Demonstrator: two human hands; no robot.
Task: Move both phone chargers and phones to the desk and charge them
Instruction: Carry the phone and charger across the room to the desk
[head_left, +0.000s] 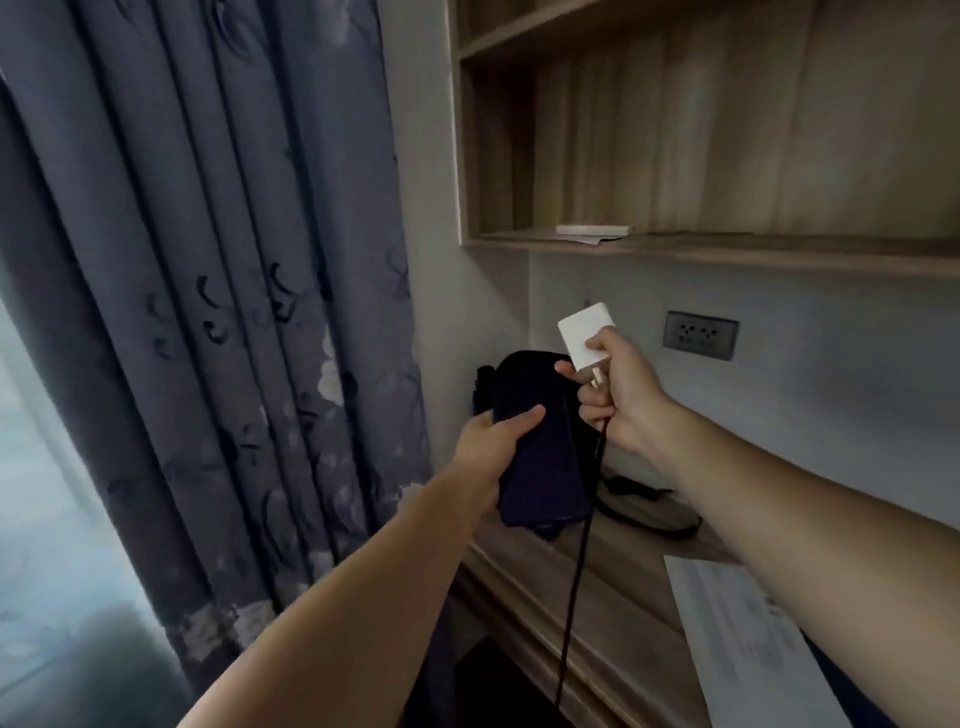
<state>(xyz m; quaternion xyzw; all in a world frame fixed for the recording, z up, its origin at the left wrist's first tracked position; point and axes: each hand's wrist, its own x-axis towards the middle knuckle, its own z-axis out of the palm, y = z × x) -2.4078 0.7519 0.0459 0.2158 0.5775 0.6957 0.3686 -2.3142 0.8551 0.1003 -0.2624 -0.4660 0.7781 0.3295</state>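
My left hand (493, 447) grips a dark phone (540, 447), held upright above the left end of the wooden desk (613, 597). My right hand (618, 395) pinches a white charger block (584, 335) between thumb and fingers, raised in front of the wall. A black cable (574, 597) runs from the block through that hand and hangs down past the desk edge. A dark double wall socket (700, 335) sits on the wall to the right of the charger, apart from it.
A grey patterned curtain (218, 312) hangs at the left. Wooden shelves (701, 244) above the desk carry a flat white thing (595, 229). A beige and black item (649, 506) lies at the desk's back, and a white printed sheet (748, 639) lies at the right.
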